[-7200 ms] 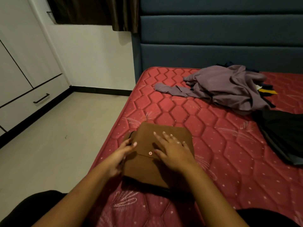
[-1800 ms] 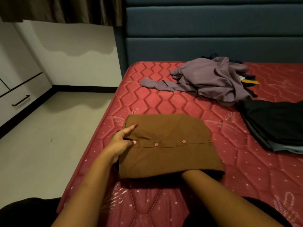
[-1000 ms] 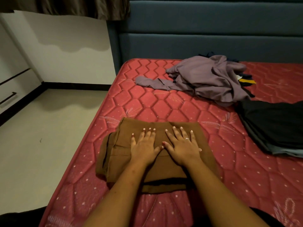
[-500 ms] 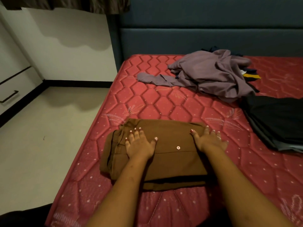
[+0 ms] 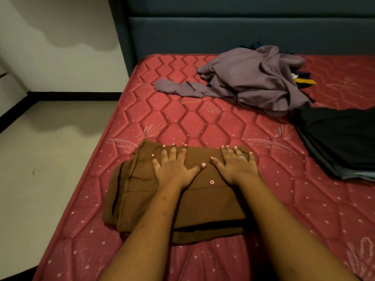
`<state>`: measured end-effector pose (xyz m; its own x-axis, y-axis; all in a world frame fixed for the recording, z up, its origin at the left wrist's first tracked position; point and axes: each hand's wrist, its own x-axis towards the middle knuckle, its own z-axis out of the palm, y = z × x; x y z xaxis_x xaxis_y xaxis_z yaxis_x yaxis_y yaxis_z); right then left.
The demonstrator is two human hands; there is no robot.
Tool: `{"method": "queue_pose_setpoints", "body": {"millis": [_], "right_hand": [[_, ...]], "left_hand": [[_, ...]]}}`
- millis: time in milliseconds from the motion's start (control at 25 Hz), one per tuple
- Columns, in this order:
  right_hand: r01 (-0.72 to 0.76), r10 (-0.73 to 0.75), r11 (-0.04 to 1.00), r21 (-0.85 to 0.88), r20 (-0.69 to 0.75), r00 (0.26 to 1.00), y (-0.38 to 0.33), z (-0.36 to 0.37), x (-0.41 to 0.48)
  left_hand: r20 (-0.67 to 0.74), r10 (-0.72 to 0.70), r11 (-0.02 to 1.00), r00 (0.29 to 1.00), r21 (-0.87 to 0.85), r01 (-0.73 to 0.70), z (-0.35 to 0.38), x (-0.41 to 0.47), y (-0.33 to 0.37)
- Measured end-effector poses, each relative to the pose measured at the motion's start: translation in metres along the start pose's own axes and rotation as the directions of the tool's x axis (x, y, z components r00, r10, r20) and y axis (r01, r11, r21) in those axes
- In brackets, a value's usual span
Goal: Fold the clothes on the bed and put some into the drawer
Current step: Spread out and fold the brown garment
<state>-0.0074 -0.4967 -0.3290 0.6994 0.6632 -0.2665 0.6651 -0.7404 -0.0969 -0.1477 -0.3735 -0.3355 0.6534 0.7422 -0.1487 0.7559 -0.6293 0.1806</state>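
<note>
brown shirt folded, one button showing; both hands flat, fingers spread, on it

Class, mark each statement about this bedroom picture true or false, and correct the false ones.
1. Both hands lie flat on the brown garment. True.
2. The purple garment is neatly folded. False: it lies crumpled near the headboard.
3. The left hand pinches a sleeve in the air. False: it rests open on the cloth.
4. A pink button shows between the wrists. True.
5. The right hand wears a ring. True.
</note>
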Motion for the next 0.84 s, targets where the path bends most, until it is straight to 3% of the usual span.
{"method": "queue_pose_setpoints", "body": {"millis": [160,240,320,360,440,520,560,680,840], "right_hand": [[-0.167,0.162,0.975,0.148,0.046,0.986,0.025,-0.004,-0.003],[-0.275,0.266,0.939,0.207,0.068,0.961,0.036,-0.008,-0.013],[-0.326,0.333,0.923,0.204,-0.003,0.943,0.031,-0.009,-0.025],[-0.282,0.301,0.942,0.184,-0.081,0.950,0.020,-0.007,-0.034],[-0.040,0.069,0.991,0.127,-0.232,0.970,-0.015,0.003,-0.052],[0.182,-0.170,0.983,0.014,-0.299,0.939,-0.039,0.021,-0.065],[0.210,-0.208,0.977,-0.029,-0.310,0.928,-0.040,0.028,-0.068],[0.139,-0.122,0.990,0.019,-0.371,0.921,-0.009,0.031,-0.063],[0.139,-0.090,0.987,0.078,-0.444,0.892,0.002,0.033,-0.058]], "left_hand": [[-0.031,-0.115,0.992,0.993,-0.059,0.113,-0.009,0.002,-0.026],[-0.100,-0.089,0.994,0.991,-0.071,0.082,-0.011,-0.006,-0.037],[-0.188,-0.066,0.995,0.980,-0.084,0.051,-0.006,-0.024,-0.039],[-0.212,-0.060,0.995,0.975,-0.087,0.042,-0.001,-0.039,-0.035],[-0.237,-0.017,0.999,0.971,-0.051,0.005,0.014,-0.066,-0.023],[-0.258,0.016,0.999,0.966,-0.036,-0.026,0.021,-0.079,-0.017],[-0.249,0.017,0.999,0.968,-0.044,-0.029,0.021,-0.082,-0.019],[-0.151,-0.046,0.998,0.987,-0.060,0.037,0.015,-0.079,-0.033],[-0.136,-0.141,0.988,0.981,-0.084,0.130,0.011,-0.077,-0.038]]}}
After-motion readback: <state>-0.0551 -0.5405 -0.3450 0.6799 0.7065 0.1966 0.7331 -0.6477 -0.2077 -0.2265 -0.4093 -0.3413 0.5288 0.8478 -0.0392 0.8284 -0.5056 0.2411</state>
